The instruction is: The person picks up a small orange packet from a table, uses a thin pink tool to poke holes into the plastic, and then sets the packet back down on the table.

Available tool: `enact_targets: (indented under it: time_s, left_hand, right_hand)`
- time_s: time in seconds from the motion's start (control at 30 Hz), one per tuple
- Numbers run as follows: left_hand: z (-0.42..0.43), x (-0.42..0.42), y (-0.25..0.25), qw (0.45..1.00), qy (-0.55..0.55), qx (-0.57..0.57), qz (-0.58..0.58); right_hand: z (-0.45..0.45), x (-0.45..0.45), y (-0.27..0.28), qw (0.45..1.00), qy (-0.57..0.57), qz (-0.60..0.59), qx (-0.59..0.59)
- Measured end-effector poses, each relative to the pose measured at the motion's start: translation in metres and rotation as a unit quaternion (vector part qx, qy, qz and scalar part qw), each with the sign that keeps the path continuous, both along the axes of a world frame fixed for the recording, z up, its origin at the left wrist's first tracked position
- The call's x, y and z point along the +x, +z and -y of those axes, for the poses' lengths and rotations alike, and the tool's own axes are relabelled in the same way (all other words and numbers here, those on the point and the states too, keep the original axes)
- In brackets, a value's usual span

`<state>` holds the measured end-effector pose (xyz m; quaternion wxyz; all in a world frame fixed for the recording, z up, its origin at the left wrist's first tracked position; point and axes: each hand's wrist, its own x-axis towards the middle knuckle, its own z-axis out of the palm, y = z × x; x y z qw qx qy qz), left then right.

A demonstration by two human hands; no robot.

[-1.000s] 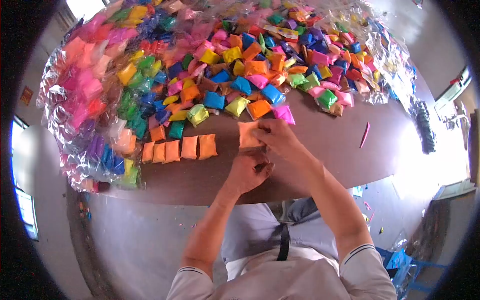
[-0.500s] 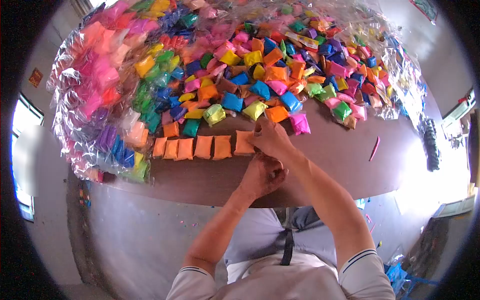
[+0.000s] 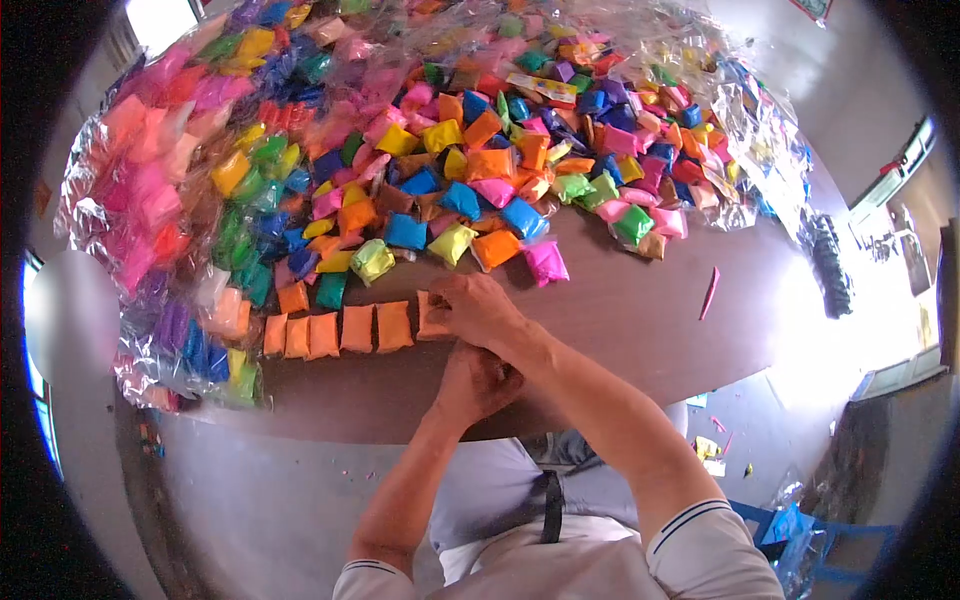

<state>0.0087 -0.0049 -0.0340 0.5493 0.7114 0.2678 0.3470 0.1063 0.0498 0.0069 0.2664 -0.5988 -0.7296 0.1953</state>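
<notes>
Several small pillow-shaped orange packets lie side by side in a row along the near part of the brown table. My right hand has its fingers closed on the orange packet at the right end of this row, covering much of it. Just below, close against the right wrist, my left hand is curled over the table. Its fingertips are mostly hidden, and I cannot make out whether anything is in them.
A large heap of coloured packets covers the back of the table. Clear plastic bags of packets stand at the left. A thin pink strip lies at the right; a blue frame is on the floor.
My view has shifted, so the table and heap appear further left, with the row lower. Both hands keep nearly the same place beside the row's right end packet.
</notes>
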Motion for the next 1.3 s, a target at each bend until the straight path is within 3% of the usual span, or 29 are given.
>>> enact_targets:
  time_s: [0.03, 0.1, 0.2, 0.27, 0.37, 0.43, 0.53, 0.83, 0.93, 1.03, 1.1, 1.2, 1.3]
  left_hand:
    - [0.002, 0.002, 0.002, 0.999, 0.003, -0.037, 0.017]
    - [-0.002, 0.0, -0.007, 1.0, -0.016, 0.002, -0.016]
    - [-0.012, -0.008, -0.022, 0.971, -0.04, 0.199, -0.129]
    - [-0.002, -0.008, 0.034, 0.942, 0.01, 0.3, -0.152]
    - [-0.003, -0.009, 0.031, 0.931, -0.003, 0.29, -0.223]
    - [-0.002, -0.005, 0.034, 0.942, 0.016, 0.283, -0.182]
    - [-0.001, -0.003, 0.036, 0.94, 0.033, 0.296, -0.168]
    - [-0.003, -0.004, 0.034, 0.942, 0.018, 0.294, -0.163]
    - [-0.002, -0.003, 0.036, 0.942, 0.029, 0.294, -0.156]
    - [0.0, -0.003, 0.035, 0.959, 0.035, 0.247, -0.137]
    - [0.002, -0.004, 0.037, 0.966, 0.034, 0.221, -0.132]
    - [0.002, -0.005, 0.046, 0.97, 0.031, 0.2, -0.133]
    - [0.005, -0.005, 0.05, 0.971, 0.028, 0.19, -0.141]
  right_hand:
    - [0.0, -0.001, -0.001, 1.0, 0.0, 0.002, 0.0]
    - [-0.002, 0.0, 0.002, 1.0, 0.001, 0.007, 0.005]
    - [0.0, 0.005, 0.0, 0.999, 0.004, -0.008, 0.035]
    - [0.005, 0.013, 0.005, 0.991, -0.085, -0.047, 0.091]
    - [0.021, 0.036, 0.041, 0.956, -0.221, -0.057, 0.185]
    - [-0.002, 0.078, 0.026, 0.908, -0.262, 0.031, 0.326]
    - [-0.016, 0.123, 0.035, 0.927, -0.264, 0.119, 0.238]
    - [-0.044, 0.159, 0.022, 0.956, -0.13, 0.134, 0.226]
    - [-0.038, 0.16, 0.032, 0.941, -0.144, 0.076, 0.296]
    - [-0.012, 0.149, 0.04, 0.939, -0.186, -0.213, 0.193]
    - [0.023, 0.152, 0.041, 0.933, -0.126, -0.33, 0.069]
    - [0.081, 0.129, 0.041, 0.843, -0.054, -0.534, -0.022]
    - [0.12, 0.102, 0.037, 0.755, -0.048, -0.649, -0.082]
